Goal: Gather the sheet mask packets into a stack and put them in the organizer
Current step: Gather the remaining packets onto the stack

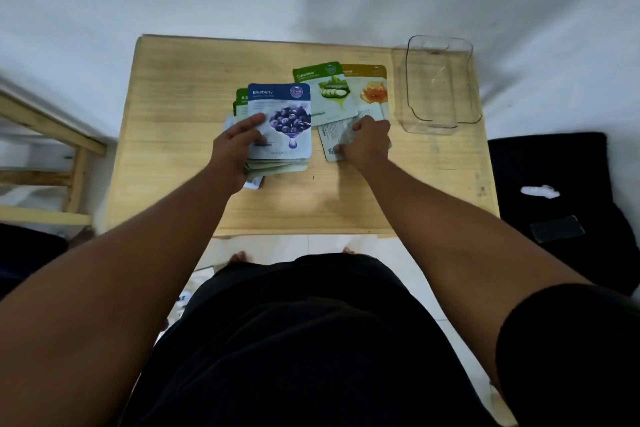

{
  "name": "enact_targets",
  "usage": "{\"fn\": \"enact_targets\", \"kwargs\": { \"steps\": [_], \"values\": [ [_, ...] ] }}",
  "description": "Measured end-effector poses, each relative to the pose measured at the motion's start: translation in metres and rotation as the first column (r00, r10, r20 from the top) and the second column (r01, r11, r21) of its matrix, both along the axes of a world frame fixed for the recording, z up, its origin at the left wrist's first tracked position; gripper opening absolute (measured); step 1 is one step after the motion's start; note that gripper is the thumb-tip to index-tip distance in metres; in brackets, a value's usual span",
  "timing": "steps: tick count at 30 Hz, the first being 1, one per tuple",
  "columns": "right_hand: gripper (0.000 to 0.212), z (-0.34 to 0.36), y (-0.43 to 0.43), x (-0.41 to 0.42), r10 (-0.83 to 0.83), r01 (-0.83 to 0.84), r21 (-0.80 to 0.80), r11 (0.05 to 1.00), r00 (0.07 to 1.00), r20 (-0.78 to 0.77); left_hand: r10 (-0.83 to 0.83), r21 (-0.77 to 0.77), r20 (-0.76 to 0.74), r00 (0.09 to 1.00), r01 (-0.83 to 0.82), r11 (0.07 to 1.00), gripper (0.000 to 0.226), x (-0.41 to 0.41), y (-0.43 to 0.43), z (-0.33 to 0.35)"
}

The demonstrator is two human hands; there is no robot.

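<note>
"Blueberry" heads the blue packet [279, 114]; "Alo" shows on the green packet [241, 99] at its 9 o'clock. At its 2 o'clock the cucumber packet [332, 94] reads "Cucumber".

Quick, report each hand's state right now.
Left hand: holds the stack, thumb on the Blueberry packet on top.
Right hand: grips a face-down packet lying on the table.

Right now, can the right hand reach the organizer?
Probably yes. The clear organizer stands just beyond and right of the right hand, bare table between them. But that hand is busy, its grip on a face-down packet.
</note>
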State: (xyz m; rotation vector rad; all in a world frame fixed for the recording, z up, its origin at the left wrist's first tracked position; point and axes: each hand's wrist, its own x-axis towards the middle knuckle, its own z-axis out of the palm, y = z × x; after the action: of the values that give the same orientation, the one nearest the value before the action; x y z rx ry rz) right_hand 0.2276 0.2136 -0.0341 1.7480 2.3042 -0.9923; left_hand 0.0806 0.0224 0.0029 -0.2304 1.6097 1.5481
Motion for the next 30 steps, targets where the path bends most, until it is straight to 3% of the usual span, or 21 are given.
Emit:
{"fn": "enact_targets", "kwargs": {
  "steps": [2,5,10,19,23,26,30],
  "values": [
    [0.069,0.000,0.001,-0.004,-0.012,0.012,0.004,1.000,1.000,0.000,-0.001,0.000,0.001,1.000,0.001,1.000,0.047,0.003,-0.005,0.000],
    [0.086,0.007,0.003,-0.014,0.093,-0.104,0.089,0.991,0.988,0.122,0.009,0.001,-0.001,1.000,-0.009,1.000,0.046,0.004,-0.011,-0.001],
    [0.066,0.002,0.017,-0.040,0.164,-0.151,0.139,0.979,0.982,-0.094,0.036,0.011,-0.003,0.999,-0.036,0.999,0.048,0.005,-0.014,-0.004],
    [0.071,-0.005,0.038,-0.074,0.172,-0.171,0.136,0.976,0.985,0.008,0.104,0.060,0.013,0.995,-0.104,0.993,0.048,-0.002,-0.007,-0.015],
    [0.069,-0.007,0.047,-0.077,0.165,-0.161,0.035,0.986,0.974,-0.156,0.109,0.053,0.020,0.994,-0.110,0.992,0.049,-0.006,-0.002,-0.014],
    [0.063,-0.005,0.050,-0.079,0.215,-0.221,-0.008,0.975,0.957,-0.192,0.112,0.048,0.019,0.993,-0.113,0.992,0.050,-0.008,0.000,-0.011],
    [0.053,0.011,0.050,-0.077,0.103,-0.116,-0.020,0.993,0.934,-0.341,0.103,0.048,0.025,0.994,-0.104,0.993,0.052,-0.013,0.002,-0.001]
  ]
}}
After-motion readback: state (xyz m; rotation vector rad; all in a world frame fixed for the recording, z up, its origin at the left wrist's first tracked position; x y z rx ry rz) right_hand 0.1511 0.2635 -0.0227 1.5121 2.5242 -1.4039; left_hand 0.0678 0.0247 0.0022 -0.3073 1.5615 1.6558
